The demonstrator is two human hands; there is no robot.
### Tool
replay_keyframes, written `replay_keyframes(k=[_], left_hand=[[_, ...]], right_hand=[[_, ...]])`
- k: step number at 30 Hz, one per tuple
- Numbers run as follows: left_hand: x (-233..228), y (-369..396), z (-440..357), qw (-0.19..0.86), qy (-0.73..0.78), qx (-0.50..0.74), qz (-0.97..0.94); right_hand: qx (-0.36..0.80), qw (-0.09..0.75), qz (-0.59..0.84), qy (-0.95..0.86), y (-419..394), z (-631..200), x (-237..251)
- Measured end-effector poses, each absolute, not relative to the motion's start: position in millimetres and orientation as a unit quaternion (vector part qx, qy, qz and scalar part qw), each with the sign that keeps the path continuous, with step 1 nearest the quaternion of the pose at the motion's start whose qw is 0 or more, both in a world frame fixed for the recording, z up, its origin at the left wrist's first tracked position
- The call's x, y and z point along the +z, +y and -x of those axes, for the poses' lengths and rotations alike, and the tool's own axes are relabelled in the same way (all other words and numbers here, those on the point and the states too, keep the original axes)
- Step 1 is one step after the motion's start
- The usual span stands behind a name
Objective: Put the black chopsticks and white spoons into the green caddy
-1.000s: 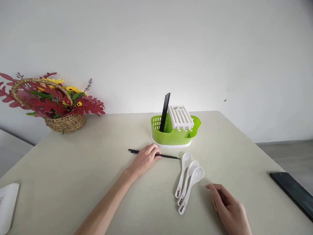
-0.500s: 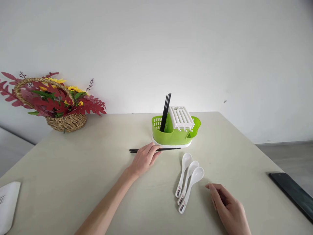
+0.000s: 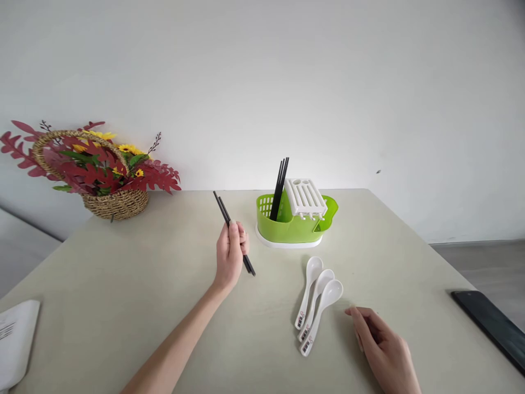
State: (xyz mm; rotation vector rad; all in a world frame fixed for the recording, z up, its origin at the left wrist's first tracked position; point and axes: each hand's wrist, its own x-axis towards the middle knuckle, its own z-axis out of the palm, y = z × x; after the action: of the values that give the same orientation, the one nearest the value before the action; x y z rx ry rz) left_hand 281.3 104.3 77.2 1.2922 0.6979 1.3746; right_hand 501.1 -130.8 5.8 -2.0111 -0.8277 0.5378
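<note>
My left hand (image 3: 229, 254) is closed round a pair of black chopsticks (image 3: 222, 208), raised above the table and tilted, with their upper ends leaning left. To the right of it stands a green cutlery holder (image 3: 283, 233) on a white base. More black chopsticks (image 3: 278, 191) stand in its left compartment, and a white slotted rack (image 3: 307, 198) sits over its middle. Three white spoons (image 3: 322, 301) lie side by side in front of the holder, bowls pointing away from me. My right hand (image 3: 383, 350) rests on the table right of the spoons, fingers curled in, nothing visible in them.
A wicker basket (image 3: 117, 204) of red leaves and yellow flowers stands at the back left by the wall. On the right edge of the table (image 3: 172, 268) lies a black phone (image 3: 490, 323). A white object (image 3: 18, 345) is partly visible at the left edge.
My left hand has picked the two chopsticks up from the table in front of the holder. It has turned them from lying flat to a steep tilt. My right hand has stayed put.
</note>
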Motion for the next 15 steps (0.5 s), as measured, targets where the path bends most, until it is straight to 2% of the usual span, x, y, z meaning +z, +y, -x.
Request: replay_keyframes(k=[4,15], left_hand=[[76,98,-295,0.714,0.227,0.511,-0.422],[35,61,-325,0.861,0.176,0.404,-0.254]], right_hand=[[0.208,0.438,0.810,-0.331,-130,-501,6],[0.241,0.496,0.768,-0.325,-137,-493,14]])
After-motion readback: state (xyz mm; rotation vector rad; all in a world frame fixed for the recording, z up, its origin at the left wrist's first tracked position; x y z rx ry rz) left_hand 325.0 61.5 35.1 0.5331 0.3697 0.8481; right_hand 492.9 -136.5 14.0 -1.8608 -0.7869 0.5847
